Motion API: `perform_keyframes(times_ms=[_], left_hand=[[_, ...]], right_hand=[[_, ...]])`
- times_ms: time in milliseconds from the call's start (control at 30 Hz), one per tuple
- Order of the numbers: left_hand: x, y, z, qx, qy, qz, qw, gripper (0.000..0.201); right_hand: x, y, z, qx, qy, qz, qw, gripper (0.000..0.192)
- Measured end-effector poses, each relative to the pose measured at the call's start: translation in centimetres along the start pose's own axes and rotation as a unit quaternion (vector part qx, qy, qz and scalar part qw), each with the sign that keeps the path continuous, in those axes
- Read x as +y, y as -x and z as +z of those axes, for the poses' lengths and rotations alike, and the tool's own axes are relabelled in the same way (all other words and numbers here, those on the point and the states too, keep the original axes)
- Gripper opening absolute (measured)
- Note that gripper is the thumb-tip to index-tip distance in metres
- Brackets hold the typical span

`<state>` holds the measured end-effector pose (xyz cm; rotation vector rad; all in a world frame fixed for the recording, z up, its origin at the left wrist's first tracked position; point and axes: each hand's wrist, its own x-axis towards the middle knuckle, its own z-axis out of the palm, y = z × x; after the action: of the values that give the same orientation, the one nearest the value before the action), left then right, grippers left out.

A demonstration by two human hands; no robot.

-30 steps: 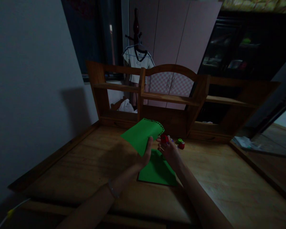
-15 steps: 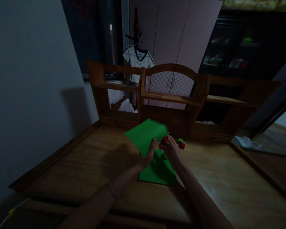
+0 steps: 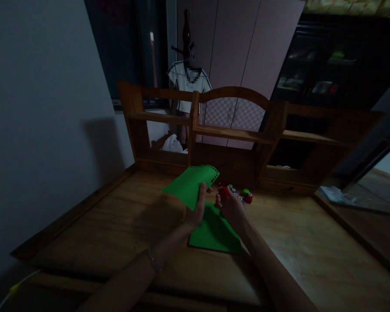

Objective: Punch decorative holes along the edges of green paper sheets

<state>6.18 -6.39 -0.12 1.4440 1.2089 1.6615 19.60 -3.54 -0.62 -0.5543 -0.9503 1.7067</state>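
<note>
My left hand [image 3: 196,210] holds a green paper sheet [image 3: 188,186] up above the desk; its far edge carries a row of small punched holes. My right hand [image 3: 231,207] is closed around a small red paper punch [image 3: 223,193], a short gap to the right of the sheet's edge. Under both hands a second green sheet [image 3: 214,234] lies flat on the wooden desk [image 3: 123,225]. Another red and green punch [image 3: 246,196] sits on the desk just beyond my right hand, with small coloured pieces beside it.
A wooden shelf unit [image 3: 234,130] stands along the desk's back edge. A grey wall [image 3: 35,108] runs along the left. Behind hang a white shirt [image 3: 188,84] on a stand and a pink wardrobe [image 3: 243,47]. Papers [image 3: 334,195] lie far right.
My left hand drew the green sheet to the left, away from the punch. My right hand with the red punch lifted slightly and now sits apart from the sheet's edge.
</note>
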Motion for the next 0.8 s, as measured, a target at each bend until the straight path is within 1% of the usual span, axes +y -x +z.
perform_keyframes(times_ms=[67,100,200,300,400,467,533,600,700,733,800], left_hand=[[0.4,-0.2,0.1,0.029,-0.024,0.005,0.999,0.043],[0.6,-0.4,0.2,0.03,-0.029,0.006,0.999,0.042],[0.5,-0.6,0.3,0.005,-0.032,-0.006,0.999,0.04],[0.0,-0.7,0.3,-0.014,-0.032,-0.034,0.999,0.043],[-0.4,-0.5,0.2,-0.056,0.002,-0.052,0.997,0.052],[-0.2,-0.2,0.3,-0.092,0.024,-0.041,0.995,0.055],[0.2,0.3,0.4,-0.12,0.017,-0.008,0.993,0.052],[0.8,0.8,0.6,-0.128,-0.025,0.065,0.989,0.041],[1.3,1.0,0.7,-0.102,-0.095,0.21,0.968,0.021],[1.3,0.9,0.6,-0.089,-0.112,0.244,0.959,0.02],[1.1,0.4,0.4,-0.058,-0.143,0.278,0.948,0.02]], right_hand=[[-0.3,0.0,-0.1,-0.01,-0.003,0.012,1.0,0.032],[-0.4,0.1,-0.1,-0.013,0.004,0.014,1.0,0.032],[-0.8,0.3,0.2,-0.014,0.026,0.007,1.0,0.032],[-1.0,0.5,0.3,-0.019,0.017,0.002,1.0,0.032],[-1.2,0.6,0.2,-0.026,0.0,-0.003,1.0,0.031],[-1.4,0.7,0.2,-0.024,-0.01,-0.011,1.0,0.03],[-1.6,0.7,0.2,-0.016,-0.016,-0.021,1.0,0.03],[-1.8,0.8,0.2,-0.006,-0.012,-0.026,1.0,0.03],[-1.8,0.7,0.2,0.011,0.002,-0.028,1.0,0.032],[-1.7,0.6,0.2,0.016,0.009,-0.032,0.999,0.033],[-1.4,0.4,0.2,0.015,0.023,-0.042,0.999,0.034]])
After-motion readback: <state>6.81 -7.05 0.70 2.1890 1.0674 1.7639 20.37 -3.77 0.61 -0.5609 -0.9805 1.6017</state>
